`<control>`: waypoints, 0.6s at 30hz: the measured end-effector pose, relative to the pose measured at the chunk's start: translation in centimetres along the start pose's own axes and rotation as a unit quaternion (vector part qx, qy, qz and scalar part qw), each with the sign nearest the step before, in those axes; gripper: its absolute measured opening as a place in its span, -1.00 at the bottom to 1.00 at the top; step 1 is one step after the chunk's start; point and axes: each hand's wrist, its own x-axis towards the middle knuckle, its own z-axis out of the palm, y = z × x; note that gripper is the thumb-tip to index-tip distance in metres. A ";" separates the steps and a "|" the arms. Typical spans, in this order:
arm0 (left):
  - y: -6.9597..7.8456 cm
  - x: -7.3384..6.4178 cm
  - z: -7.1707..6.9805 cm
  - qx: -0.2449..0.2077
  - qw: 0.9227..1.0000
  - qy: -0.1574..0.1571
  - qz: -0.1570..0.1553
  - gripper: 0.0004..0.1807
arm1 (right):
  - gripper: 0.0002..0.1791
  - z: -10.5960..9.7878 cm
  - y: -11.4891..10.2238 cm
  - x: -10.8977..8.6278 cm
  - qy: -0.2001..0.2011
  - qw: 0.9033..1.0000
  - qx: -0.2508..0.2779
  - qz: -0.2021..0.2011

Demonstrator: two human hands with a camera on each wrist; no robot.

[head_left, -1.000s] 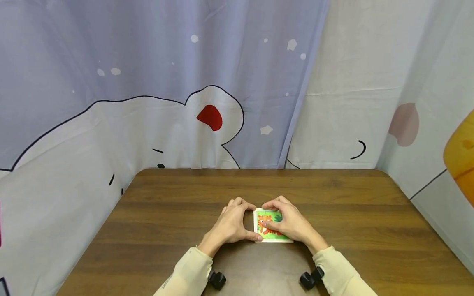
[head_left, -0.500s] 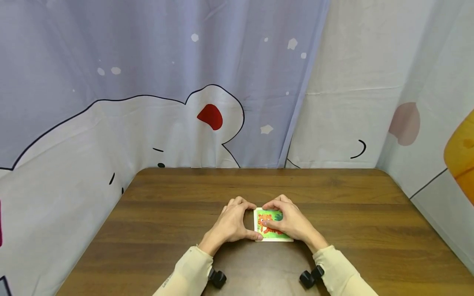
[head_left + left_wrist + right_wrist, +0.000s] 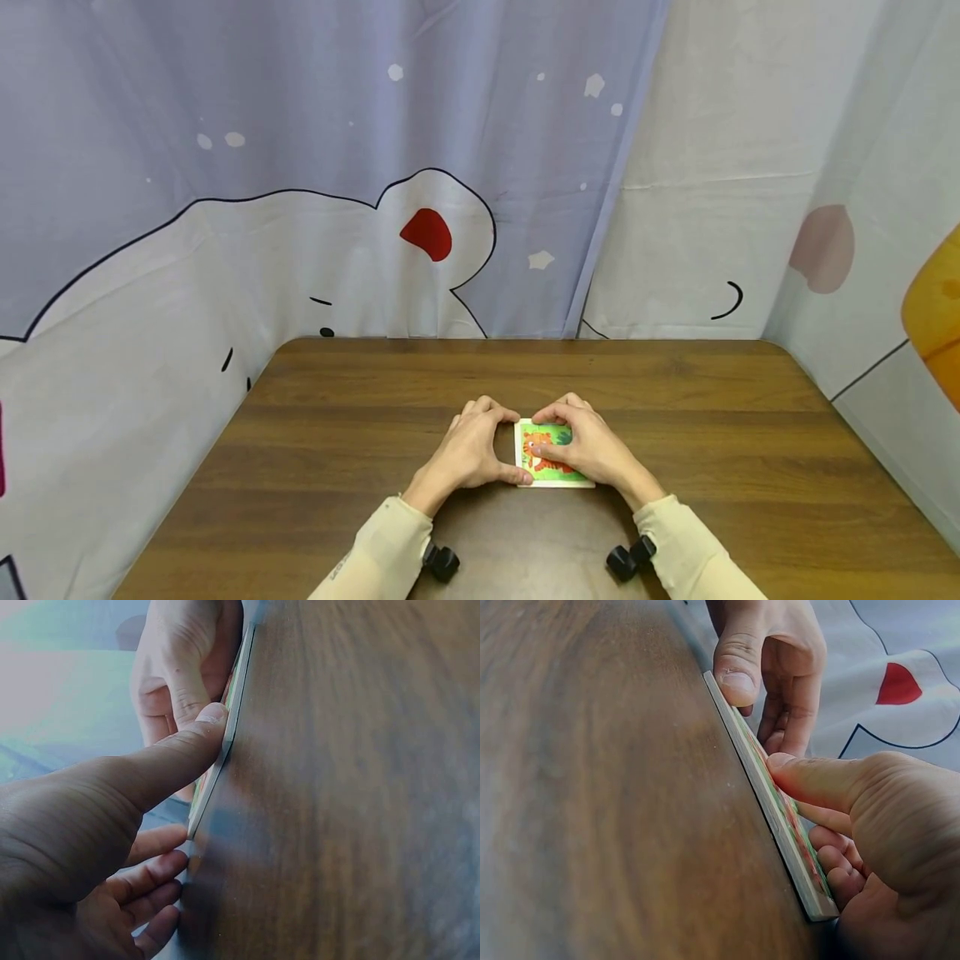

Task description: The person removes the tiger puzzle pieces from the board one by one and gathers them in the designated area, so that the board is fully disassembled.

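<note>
A flat, pale-bordered tiger puzzle [image 3: 557,478] with a green background lies on the table between both hands. My left hand [image 3: 471,450] holds its left side, thumb at the near edge and index finger at the far left corner. In the left wrist view, that thumb rests on the rim of the puzzle [image 3: 238,694], the other fingers loosely bent beyond it. My right hand [image 3: 594,451] covers the right part. Its thumb presses on the picture while the index finger bends to the far edge, as the puzzle [image 3: 771,802] shows in the right wrist view.
The brown wooden table [image 3: 360,383] stretches to both sides and behind the hands. A patterned curtain [image 3: 330,125] hangs right along its back edge. Black wrist mounts [image 3: 441,563] sit under the cream sleeves [image 3: 386,542].
The head view has tilted very slightly, so the scene sits a few pixels higher. Both hands keep the same hold and the puzzle stays in place between them.
</note>
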 end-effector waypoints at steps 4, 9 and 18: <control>0.1 0.0 0.0 -0.002 1.000 -0.001 0.000 0.01 | -0.61 0.0 0.0 0.1 -0.002 1.000 0.004 0.003; 0.1 0.0 -0.1 -0.001 1.000 -0.003 0.000 0.01 | -0.61 -0.1 -0.3 0.2 -0.010 1.000 0.016 0.016; 0.1 0.0 -0.1 0.001 1.000 -0.004 -0.003 0.01 | -0.59 0.0 -0.4 0.2 -0.008 1.000 0.024 0.016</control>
